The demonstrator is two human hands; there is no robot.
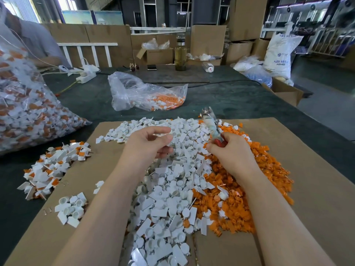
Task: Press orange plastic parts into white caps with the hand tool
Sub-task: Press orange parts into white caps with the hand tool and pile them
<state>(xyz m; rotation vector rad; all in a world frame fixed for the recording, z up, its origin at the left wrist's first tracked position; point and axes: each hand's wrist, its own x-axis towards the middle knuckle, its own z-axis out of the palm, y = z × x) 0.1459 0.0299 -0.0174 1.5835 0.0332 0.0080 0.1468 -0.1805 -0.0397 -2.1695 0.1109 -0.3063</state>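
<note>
Over by the boxes at the far right stands a white sack (276,54), and it carries the only words I can make out: "ABS RESIN" in dark blue letters, printed near the top and again lower down. The smaller print beneath is too blurred to read.

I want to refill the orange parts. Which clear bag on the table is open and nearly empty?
The small bag in the middle of the table, beyond the cardboard: slack, with few parts left. The big bag at far left is bulging full.
</note>
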